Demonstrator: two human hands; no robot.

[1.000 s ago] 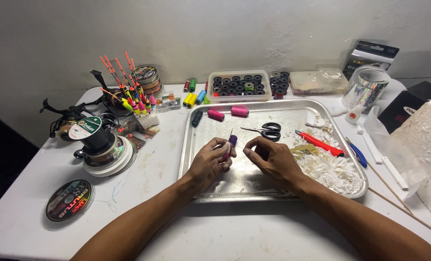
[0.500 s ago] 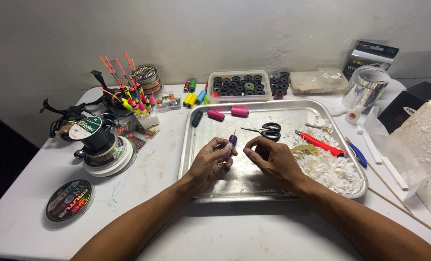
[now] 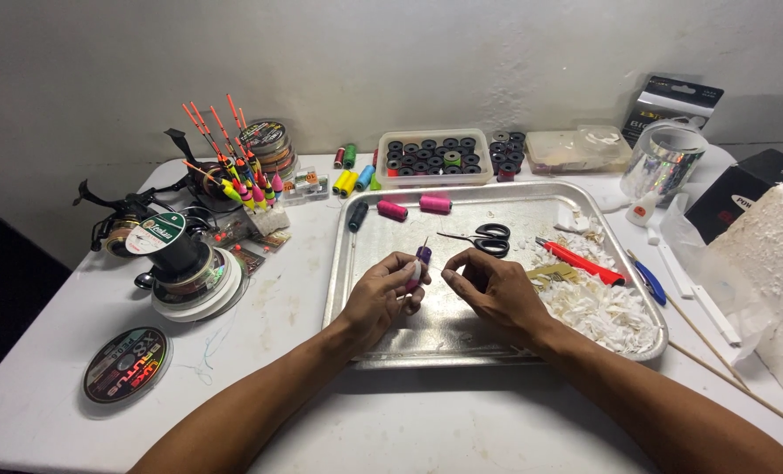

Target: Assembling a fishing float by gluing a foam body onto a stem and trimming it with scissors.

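Head view: we note the left hand (image 3: 379,294) pinching a small purple fishing float (image 3: 421,260) upright over the metal tray (image 3: 356,290); at three o'clock, right hand (image 3: 495,290) fingers curled, seemingly steadying thread, contents indiscernible.

Left hand (image 3: 381,294) pinches purple float (image 3: 421,261) over tray (image 3: 461,347)

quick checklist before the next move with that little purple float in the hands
1. Left hand pinches the purple float: ok.
2. Right hand close beside float, fingertips pinched: ok; whether it holds thread, cannot tell.
3. Work sits over the metal tray: ok.
4. Scissors lying in tray beyond the hands: ok.
5. White shavings piled clear of the hands: ok.
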